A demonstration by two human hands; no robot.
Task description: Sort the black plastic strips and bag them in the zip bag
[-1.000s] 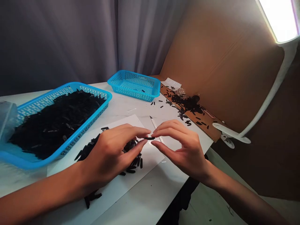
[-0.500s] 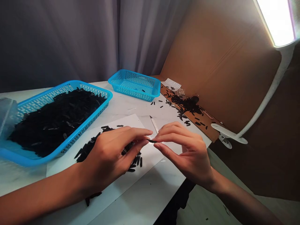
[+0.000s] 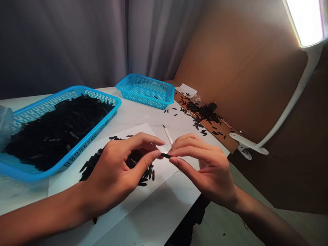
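A small black piece (image 3: 165,155) is held level between both hands, above the white sheet (image 3: 138,201). My left hand (image 3: 125,164) pinches its left end between thumb and fingers. The right end sits between the thumb and fingertips of my right hand (image 3: 205,164). Under and behind my left hand, a pile of similar black pieces (image 3: 93,164) lies on the sheet, partly hidden. A pen-like knife (image 3: 167,134) rests just behind my right fingertips.
At left, a blue basket (image 3: 94,138) is heaped with black pieces. A second blue basket (image 3: 145,99) stands farther back with one piece inside. Scattered black pieces (image 3: 203,112) and a lamp clamp (image 3: 248,143) are at right.
The thumb of my left hand has shifted up along the black piece, and the piece has turned slightly. The whole view has moved a little.
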